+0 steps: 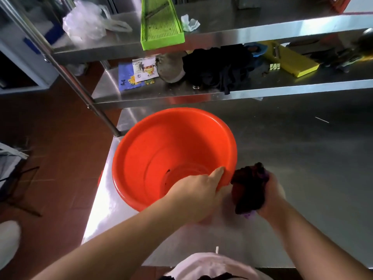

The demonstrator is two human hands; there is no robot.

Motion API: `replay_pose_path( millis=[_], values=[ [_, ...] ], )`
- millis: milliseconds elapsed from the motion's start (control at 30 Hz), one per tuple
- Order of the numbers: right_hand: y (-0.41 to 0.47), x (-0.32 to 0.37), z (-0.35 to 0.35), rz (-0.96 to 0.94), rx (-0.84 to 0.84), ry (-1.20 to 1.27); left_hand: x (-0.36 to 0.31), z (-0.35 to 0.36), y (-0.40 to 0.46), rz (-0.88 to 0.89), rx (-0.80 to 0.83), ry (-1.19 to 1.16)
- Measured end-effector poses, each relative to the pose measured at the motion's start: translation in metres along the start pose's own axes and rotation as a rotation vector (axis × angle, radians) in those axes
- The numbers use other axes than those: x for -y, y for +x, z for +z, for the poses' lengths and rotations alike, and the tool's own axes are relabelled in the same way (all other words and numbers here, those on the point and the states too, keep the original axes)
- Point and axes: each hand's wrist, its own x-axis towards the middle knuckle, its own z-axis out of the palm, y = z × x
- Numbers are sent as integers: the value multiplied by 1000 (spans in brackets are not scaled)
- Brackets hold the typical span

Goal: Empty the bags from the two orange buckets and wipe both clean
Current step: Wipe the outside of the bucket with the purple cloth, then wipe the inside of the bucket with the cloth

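Bucket: an orange bucket is tilted on the steel table, its mouth turned toward the camera; nothing is seen inside it.
Left hand: the near rim is gripped by the left hand, thumb laid inside the wall, fingers hidden under the rim.
Right hand: a dark crumpled cloth is clutched in the right hand, just beside the bucket's right edge.
Shelves: a green slicer, a clear plastic bag and a yellow slicer are kept above.

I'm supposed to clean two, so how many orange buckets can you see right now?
1: the orange bucket sits on the steel table's left end, its near rim held by the left hand. Another may be out of view.
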Motion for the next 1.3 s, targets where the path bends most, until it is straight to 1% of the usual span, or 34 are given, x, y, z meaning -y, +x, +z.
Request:
replay_pose_path(
  millis=[67, 200, 267, 333, 367, 433, 467, 500, 600, 700, 733, 767, 833, 867, 900, 967, 1033, 1100, 1133, 1233, 1300],
  values=[
    [2, 13, 4, 33, 35, -37, 0, 6, -5, -7, 29, 31],
    [17, 38, 16, -30, -148, -29, 2, 16, -16, -15, 66, 51],
    [23, 50, 30, -78, -193, -69, 5, 21, -20, -25, 44, 13],
    [30, 63, 50, -158, -284, -114, 9, 23, -22, -33, 35, -16],
    [34, 69, 63, -205, -338, -174, 12, 23, -23, -39, 29, -40],
    [39, 83, 95, -279, -432, -331, 24, 16, -22, -51, -10, -97],
    [42, 89, 111, -322, -462, -413, 35, 11, -21, -52, -57, -118],
    [45, 94, 127, -381, -466, -497, 48, 4, -20, -57, -115, -132],
    [59, 99, 175, -649, -380, -766, 98, -24, -13, -139, -288, -156],
    [81, 90, 214, -948, -336, -1241, 151, -48, -1, -244, -466, -120],
    [87, 82, 221, -1016, -274, -1428, 167, -54, 4, -279, -503, -98],
    [92, 73, 225, -1045, -200, -1649, 181, -59, 9, -316, -526, -77],
    [99, 52, 221, -986, -94, -2111, 205, -65, 17, -392, -551, -58],
    [101, 44, 215, -952, -72, -2262, 216, -67, 21, -426, -554, -62],
    [103, 39, 209, -959, -68, -2330, 225, -68, 26, -452, -550, -69],
    [105, 39, 203, -994, -50, -2289, 240, -66, 36, -476, -510, -101],
    [107, 45, 204, -929, -9, -2192, 249, -62, 47, -475, -448, -158],
    [110, 53, 208, -825, -38, -2122, 254, -55, 56, -469, -413, -211],
    [111, 57, 212, -771, -54, -2130, 254, -52, 59, -459, -409, -236],
    [120, 65, 233, -611, -32, -2286, 258, -48, 65, -404, -405, -276],
    [126, 65, 240, -587, -11, -2321, 259, -47, 67, -383, -419, -280]
  ],
)
